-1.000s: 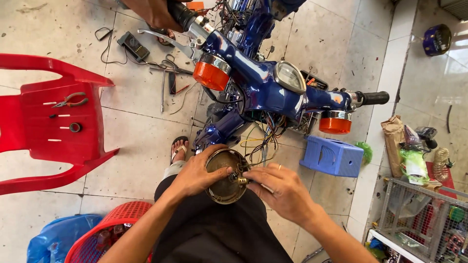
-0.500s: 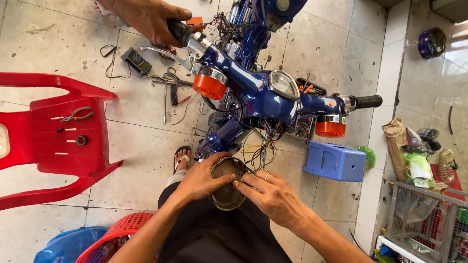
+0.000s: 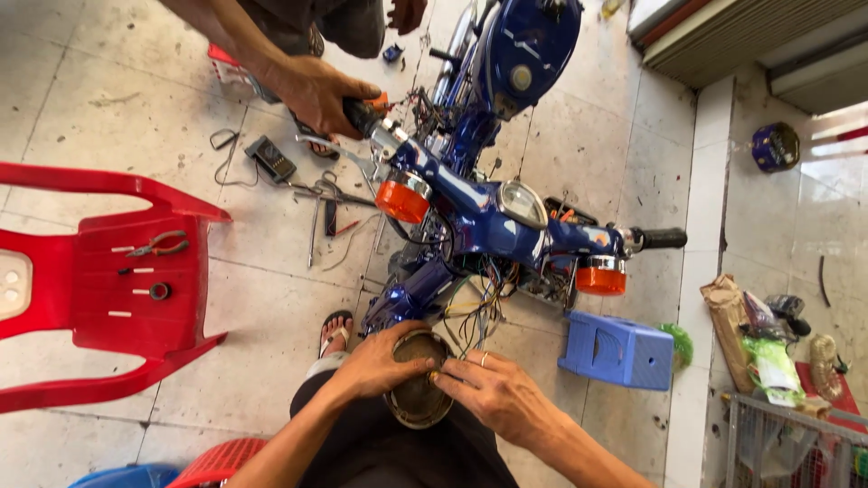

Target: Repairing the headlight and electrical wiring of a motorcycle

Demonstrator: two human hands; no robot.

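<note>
A round, dirty headlight housing (image 3: 418,398) rests over my lap at the bottom centre. My left hand (image 3: 384,364) grips its left rim. My right hand (image 3: 495,391) holds its right side, fingertips at the rim; a ring shows on one finger. Loose coloured wires (image 3: 475,312) run from the housing area up to the front of a blue motorbike (image 3: 479,212) with orange turn signals. Another person's hand (image 3: 318,90) grips the bike's left handlebar at the top.
A red plastic chair (image 3: 99,280) on the left carries pliers and a tape roll. Tools and a meter (image 3: 271,158) lie on the tiled floor. A blue plastic stool (image 3: 617,350) stands to the right. A red basket (image 3: 217,463) sits at bottom left.
The view has tilted up, showing more of the bike and the other person. Both my hands stay on the housing, now closed tighter over its rim.
</note>
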